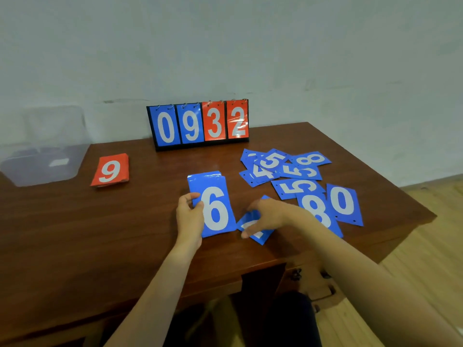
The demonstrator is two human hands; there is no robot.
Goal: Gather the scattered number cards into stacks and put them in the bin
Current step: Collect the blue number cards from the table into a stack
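Tabletop [75, 234] of dark wood carries everything. A clear plastic bin [37, 180] sits at its far left corner. A flip scoreboard [198, 123] stands at the back against the wall. To the right lies the loose spread of blue cards [298, 171], overlapping at odd angles. A squared red stack [110, 170] topped by a 9 lies near the bin.

The blue stack [213, 206], with a 6 on top, is in front of the person. The left hand [189, 216] grips its left edge, thumb on the face and fingers curled behind. Just right of it, the right hand [268, 216] curls over one loose blue card [253, 226] and appears to pinch it by its near edge.

The cards look thin, light and glossy, likely laminated. They should flex a little and slide easily over each other, so a stack could fan out. A flat card is best lifted at an overhanging edge or corner. A stack wants a grip across both long sides.
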